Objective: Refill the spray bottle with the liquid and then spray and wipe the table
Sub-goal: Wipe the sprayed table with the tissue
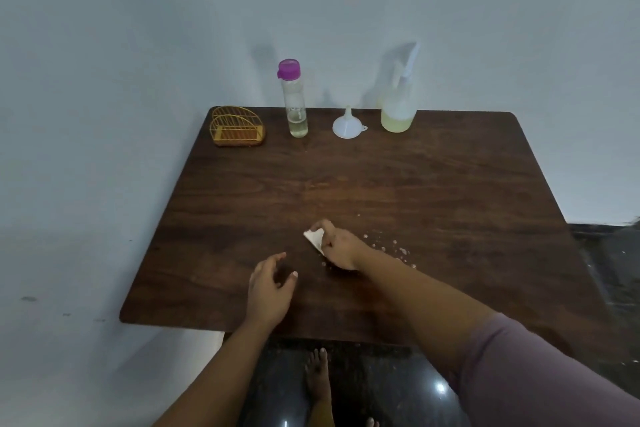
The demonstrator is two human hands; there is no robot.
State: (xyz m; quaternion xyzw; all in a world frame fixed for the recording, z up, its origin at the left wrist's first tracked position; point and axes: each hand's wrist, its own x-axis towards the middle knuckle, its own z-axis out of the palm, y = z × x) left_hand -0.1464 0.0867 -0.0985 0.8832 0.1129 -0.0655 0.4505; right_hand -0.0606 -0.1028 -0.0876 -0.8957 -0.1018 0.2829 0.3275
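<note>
Two hands work low over the table [450, 184], and their roles differ. Nearest, the left hand [270, 288] hovers with fingers loosely spread, gripping nothing, probably kept clear of the wet patch. Just beyond, the right hand [337, 248] pinches a folded white tissue [313, 237] against the wood beside scattered droplets [391, 248], so wiping looks underway. Along the far edge by the wall stand the wire holder [237, 126], the purple-capped bottle [294, 99], the funnel [348, 125] resting mouth down, and the spray bottle [398, 104], partly filled with yellowish liquid, all parked away from the wiping area.
</note>
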